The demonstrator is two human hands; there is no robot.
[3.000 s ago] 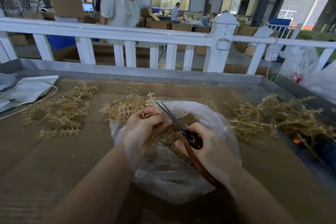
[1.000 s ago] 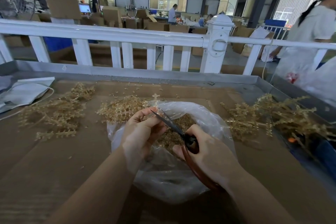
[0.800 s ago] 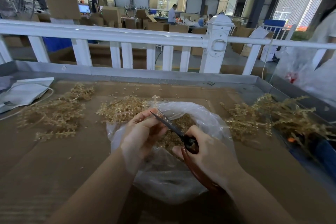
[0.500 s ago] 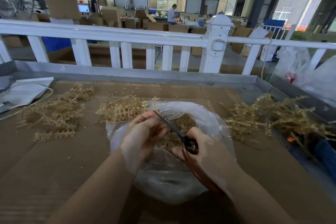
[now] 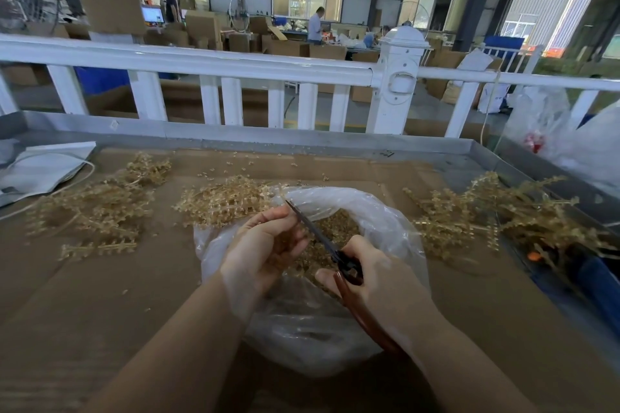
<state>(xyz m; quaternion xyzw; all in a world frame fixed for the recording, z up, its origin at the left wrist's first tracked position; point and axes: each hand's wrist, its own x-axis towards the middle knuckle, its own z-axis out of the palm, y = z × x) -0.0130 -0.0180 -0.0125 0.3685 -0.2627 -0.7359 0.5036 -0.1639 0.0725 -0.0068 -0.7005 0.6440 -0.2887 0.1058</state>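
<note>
Item 1, L hand [image 5: 265,245]: fingers curled, pinching a small gold plastic sprig [image 5: 289,242] over the bag mouth. The sprig is mostly hidden by the fingers, so we can't tell its length. Item 2, R hand [image 5: 379,278]: wrapped round the red-brown handles of 1 pr scissors [image 5: 315,232], blades looking nearly together, tips up by the L fingertips. We judge the step as snipping bits off the sprig. Placement, as we read it: the cut is made right above 1 clear plastic bag [image 5: 389,211], mouth rolled open, so offcuts [image 5: 337,225] drop in w/o sweeping. Both wrists sit over the bag, which prob. steadies it. Offcuts: too many & too small to count. Outward, on the cardboard sheet [image 5: 100,295] lining the bench, we count 3 heaps of gold sprigs: left heap [image 5: 94,208], centre heap [image 5: 224,201] touching the bag's far-left rim, right heap [image 5: 496,214]. They fan round the work pt, we'd say for easy reach; which are trimmed and which are waiting, we can't tell. Loose crumbs are scattered nr the far edge. Far left: 1 white folded sheet [image 5: 40,168] w/ a cord. Then 1 metal bench rim [image 5: 268,141], 1 white railing [image 5: 201,60] behind it, and clear sacks [image 5: 550,124] at far right. Background: boxes [image 5: 288,47], min. 2 people [image 5: 315,25], well apart from the bench.
</note>
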